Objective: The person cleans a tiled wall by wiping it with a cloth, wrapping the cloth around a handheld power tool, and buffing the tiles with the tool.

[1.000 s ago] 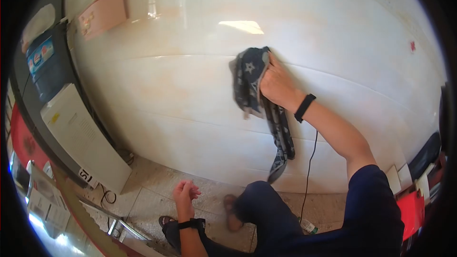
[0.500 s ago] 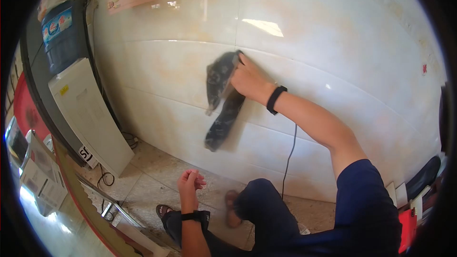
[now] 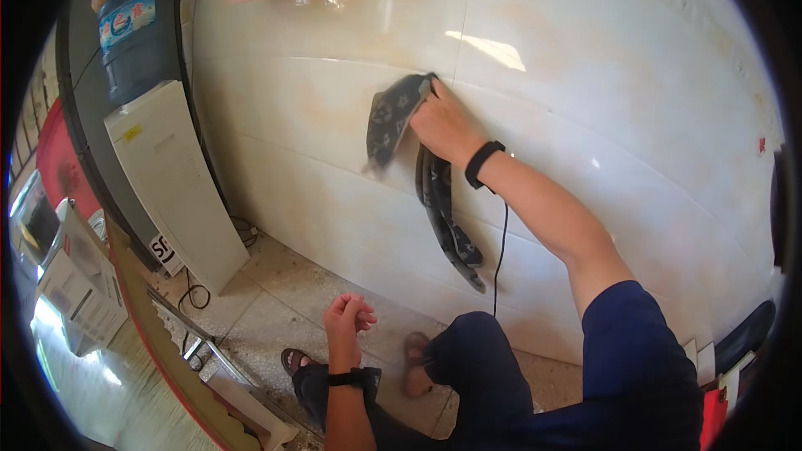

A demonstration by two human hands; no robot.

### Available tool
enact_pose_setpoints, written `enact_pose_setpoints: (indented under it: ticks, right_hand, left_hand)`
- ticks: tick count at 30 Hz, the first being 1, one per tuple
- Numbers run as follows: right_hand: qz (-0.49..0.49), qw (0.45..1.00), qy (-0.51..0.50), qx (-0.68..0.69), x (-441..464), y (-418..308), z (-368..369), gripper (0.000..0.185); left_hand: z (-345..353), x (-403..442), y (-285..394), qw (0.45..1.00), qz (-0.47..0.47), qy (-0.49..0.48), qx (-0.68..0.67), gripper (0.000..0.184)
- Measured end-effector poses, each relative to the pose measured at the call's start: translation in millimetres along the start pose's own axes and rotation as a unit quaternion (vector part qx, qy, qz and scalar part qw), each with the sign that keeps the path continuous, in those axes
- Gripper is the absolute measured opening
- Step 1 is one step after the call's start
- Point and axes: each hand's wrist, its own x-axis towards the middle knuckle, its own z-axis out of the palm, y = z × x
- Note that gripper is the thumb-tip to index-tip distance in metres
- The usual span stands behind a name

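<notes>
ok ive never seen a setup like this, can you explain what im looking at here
There's no robot: these are a person's own bare hands, filmed by one head-worn camera looking forward and down. The right hand grips a dark patterned cloth in front of a pale wall, with parts hanging down; whether it touches the wall is hard to tell. The left hand, fingers loosely curled, holds nothing visible. At left, a blue bottle tops a white dispenser; printed sheets stand on a glossy table.

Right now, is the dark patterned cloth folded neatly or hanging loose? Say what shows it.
Hanging loose: the right hand grips the patterned cloth near its top, leaving a broad flap and a long strip dangling.
</notes>
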Motion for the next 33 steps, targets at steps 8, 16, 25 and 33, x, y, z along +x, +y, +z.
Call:
enact_pose_setpoints:
  ticks: [8,16,25,33]
  right_hand:
    - [-0.028,0.999,0.012,-0.029,-68,33,-47,0.024]
    - [-0.010,0.997,-0.070,-0.005,-5,4,-2,0.016]
    - [0.039,0.997,0.011,-0.068,-64,74,-57,0.016]
    - [0.034,0.997,-0.044,-0.051,-35,84,-59,0.019]
  left_hand:
    - [6,-2,0,1.000,0.005,-0.008,-0.007,0.012]
    - [0,-1,-1,1.000,0.008,-0.003,0.007,0.014]
    - [3,2,-6,1.000,0.001,-0.004,-0.016,0.013]
    - [2,5,-10,1.000,0.005,-0.007,-0.002,0.013]
